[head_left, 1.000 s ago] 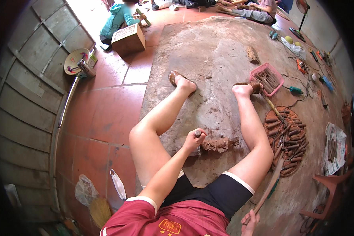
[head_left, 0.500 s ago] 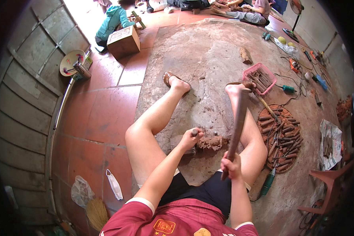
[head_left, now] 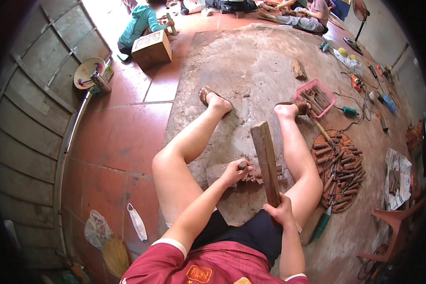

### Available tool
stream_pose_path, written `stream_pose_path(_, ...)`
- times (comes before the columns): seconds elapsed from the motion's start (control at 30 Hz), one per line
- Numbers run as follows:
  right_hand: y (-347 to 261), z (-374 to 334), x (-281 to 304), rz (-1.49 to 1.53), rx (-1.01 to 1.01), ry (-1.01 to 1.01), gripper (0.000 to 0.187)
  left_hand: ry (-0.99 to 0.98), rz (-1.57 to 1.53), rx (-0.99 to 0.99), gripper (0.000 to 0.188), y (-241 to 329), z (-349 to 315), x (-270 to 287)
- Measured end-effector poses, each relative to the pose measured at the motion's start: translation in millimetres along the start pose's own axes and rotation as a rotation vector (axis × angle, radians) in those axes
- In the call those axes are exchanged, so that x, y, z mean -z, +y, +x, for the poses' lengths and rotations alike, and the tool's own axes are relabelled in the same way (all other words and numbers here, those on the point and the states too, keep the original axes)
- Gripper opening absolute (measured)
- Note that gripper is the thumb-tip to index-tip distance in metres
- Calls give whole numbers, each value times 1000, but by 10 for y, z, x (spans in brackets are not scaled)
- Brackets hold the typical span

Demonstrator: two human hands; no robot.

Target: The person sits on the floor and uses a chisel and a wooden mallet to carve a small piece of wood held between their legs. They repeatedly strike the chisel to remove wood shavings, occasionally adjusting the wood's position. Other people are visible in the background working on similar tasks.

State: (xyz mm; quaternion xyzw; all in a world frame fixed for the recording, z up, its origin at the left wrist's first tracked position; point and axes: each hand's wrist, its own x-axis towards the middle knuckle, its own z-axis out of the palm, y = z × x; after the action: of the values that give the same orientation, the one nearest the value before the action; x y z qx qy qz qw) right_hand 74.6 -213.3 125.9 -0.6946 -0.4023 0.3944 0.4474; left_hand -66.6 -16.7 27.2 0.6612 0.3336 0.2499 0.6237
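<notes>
My right hand (head_left: 280,213) has its grip clamped round the lower end of the wooden mallet (head_left: 267,161), a long squared billet that now stands raised between my knees; a second ago this hand was down by my hip with no mallet lifted. My left hand (head_left: 233,171) keeps its grip closed on the chisel (head_left: 242,165), its tip set on the carved wood piece (head_left: 254,175) that lies on the worn mat (head_left: 251,71) between my legs. The mallet hangs above the chisel head, apart from it, so I judge a blow is readied, not landed. To my right lie a round tray of chisels (head_left: 341,165) and a pink basket (head_left: 315,98)
</notes>
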Motion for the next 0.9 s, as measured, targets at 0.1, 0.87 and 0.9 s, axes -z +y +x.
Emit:
stream_pose_path(0.1, -130, -17, 22, -47, 28, 6, 28, 11, -2, 10, 14, 6, 15, 25)
stream_pose_path(0.87, 251, -140, -62, 128, -138, 21, 29, 162, -73, -136, 15, -76, -77, -55)
stream_pose_path(0.9, 211, -143, -90, 185, -146, 34, 28, 174, -60, -160, 15, -94, -74, -42)
